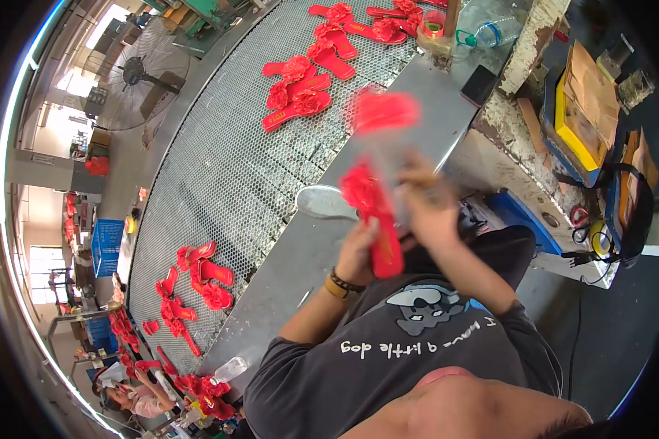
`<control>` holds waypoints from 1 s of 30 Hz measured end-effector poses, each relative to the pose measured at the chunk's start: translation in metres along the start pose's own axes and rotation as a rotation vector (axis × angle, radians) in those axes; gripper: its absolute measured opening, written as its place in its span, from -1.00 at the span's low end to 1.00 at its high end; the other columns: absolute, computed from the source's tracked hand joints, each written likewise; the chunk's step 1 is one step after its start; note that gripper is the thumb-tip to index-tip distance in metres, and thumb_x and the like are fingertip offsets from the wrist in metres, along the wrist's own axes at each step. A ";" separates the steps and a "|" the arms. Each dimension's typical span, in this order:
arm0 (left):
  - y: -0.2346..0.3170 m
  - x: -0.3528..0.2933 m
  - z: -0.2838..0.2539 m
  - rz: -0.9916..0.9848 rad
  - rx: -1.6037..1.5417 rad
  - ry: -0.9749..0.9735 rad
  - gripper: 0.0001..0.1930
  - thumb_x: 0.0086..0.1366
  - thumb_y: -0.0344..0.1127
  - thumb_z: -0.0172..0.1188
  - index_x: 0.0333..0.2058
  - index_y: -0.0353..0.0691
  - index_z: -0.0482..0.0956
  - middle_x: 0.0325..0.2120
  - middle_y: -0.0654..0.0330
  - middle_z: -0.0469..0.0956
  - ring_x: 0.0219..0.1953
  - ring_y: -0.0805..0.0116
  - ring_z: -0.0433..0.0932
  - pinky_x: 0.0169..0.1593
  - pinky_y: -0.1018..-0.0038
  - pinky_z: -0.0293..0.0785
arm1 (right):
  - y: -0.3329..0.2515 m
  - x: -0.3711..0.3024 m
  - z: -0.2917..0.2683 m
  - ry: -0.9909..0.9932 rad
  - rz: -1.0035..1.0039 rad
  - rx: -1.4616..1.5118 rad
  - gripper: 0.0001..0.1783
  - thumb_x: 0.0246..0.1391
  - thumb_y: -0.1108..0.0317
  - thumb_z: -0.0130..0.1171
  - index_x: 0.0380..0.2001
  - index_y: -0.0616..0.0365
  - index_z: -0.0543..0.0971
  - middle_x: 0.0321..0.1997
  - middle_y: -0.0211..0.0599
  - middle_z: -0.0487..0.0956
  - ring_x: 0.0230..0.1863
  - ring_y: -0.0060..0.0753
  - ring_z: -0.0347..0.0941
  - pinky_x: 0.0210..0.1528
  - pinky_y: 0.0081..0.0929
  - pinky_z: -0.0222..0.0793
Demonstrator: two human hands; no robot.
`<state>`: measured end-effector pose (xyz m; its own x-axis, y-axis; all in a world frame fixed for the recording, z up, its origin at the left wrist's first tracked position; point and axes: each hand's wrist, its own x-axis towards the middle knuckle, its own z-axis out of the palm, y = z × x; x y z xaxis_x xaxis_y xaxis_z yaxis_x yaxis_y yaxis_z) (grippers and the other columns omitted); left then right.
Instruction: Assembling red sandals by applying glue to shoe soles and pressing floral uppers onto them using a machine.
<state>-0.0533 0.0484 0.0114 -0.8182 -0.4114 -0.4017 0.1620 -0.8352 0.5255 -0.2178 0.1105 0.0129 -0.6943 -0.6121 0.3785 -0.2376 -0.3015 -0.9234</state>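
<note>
1. The left hand [359,249] wraps around the lower end of a red sandal [377,219], fingers curled tight; the sandal stands upright in front of the chest.
2. The right hand [426,205] pinches the sandal's upper part; motion blurs its fingers.
3. More red sandals [296,91] lie on the mesh conveyor belt [227,175] beyond; a second blurred sandal [383,110] shows above the hands.

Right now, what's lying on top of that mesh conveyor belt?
On the mesh conveyor belt lie groups of red flower sandals, more further along. The held red sandal and both hands hide a stretch of its metal edge.
</note>
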 end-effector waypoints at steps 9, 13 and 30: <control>0.060 -0.013 -0.056 0.524 -0.074 0.380 -0.43 0.49 0.06 -0.23 0.17 -0.31 0.39 -0.02 0.05 0.60 -0.08 0.15 0.62 0.02 0.19 0.56 | -0.024 -0.055 0.048 -0.571 0.435 0.284 -0.74 0.04 0.54 0.30 -0.16 0.19 0.57 0.17 -0.18 0.56 0.19 -0.30 0.49 0.25 -0.32 0.36; 0.020 0.021 0.001 0.527 0.294 0.293 -0.57 0.45 -0.26 -0.01 0.25 -0.21 0.34 0.07 0.01 0.56 0.00 0.20 0.59 0.10 0.27 0.52 | -0.010 -0.040 0.051 -0.122 -0.060 -0.087 -0.57 -0.05 0.50 0.39 -0.06 0.17 0.51 0.14 -0.06 0.48 0.19 -0.04 0.44 0.26 -0.22 0.32; 0.116 0.124 0.100 0.118 -0.217 -0.662 0.07 0.28 0.60 -0.19 0.54 0.11 -0.27 0.55 -0.05 -0.34 0.58 0.00 -0.35 0.48 -0.26 -0.45 | -0.038 0.132 -0.336 0.656 0.590 -1.765 -0.13 0.12 -0.43 0.10 0.16 0.14 0.44 -0.21 0.28 0.67 -0.15 0.22 0.68 -0.07 -0.04 0.62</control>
<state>-0.1912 -0.0631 0.0980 -0.9407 -0.2530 0.2260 0.3206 -0.8809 0.3482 -0.5288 0.2869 0.0766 -0.9289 0.0959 0.3578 0.0698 0.9939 -0.0850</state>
